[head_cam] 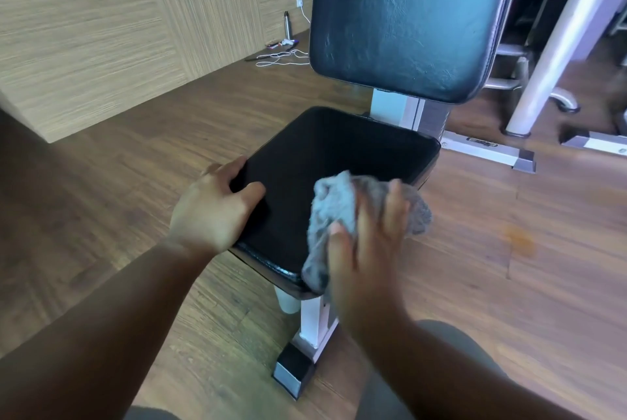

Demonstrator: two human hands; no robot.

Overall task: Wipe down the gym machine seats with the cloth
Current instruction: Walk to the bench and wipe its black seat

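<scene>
- Standing upright beyond both hands: black backrest pad (410, 15), sheen and faint streaks showing; probably waiting its turn after the seat.
- Lying flat beneath both hands: black seat pad (325, 175), carried on a white frame post (314, 324) directly below the cloth-holding hand.
- Gripping the seat's near-left edge: left hand (217, 205), fingers curling over the rim and thumb lying on top, apparently bracing the pad so the wiping pressure is not shifting it.
- Bearing down on the seat's near-right corner: right hand (366, 243), fingers spread and pressing flat on top of the cloth, seemingly pushing rather than pinching, to keep wide contact with the vinyl.
- Bunching under and ahead of the right fingers: grey cloth (336, 212), crumpled, partly overhanging the seat's near and right edges; motion blur suggesting a stroke in progress.
- Lying well beyond the left hand, by the wall: metal bottle (287, 26) and white cable (281, 58), clear of the work.
</scene>
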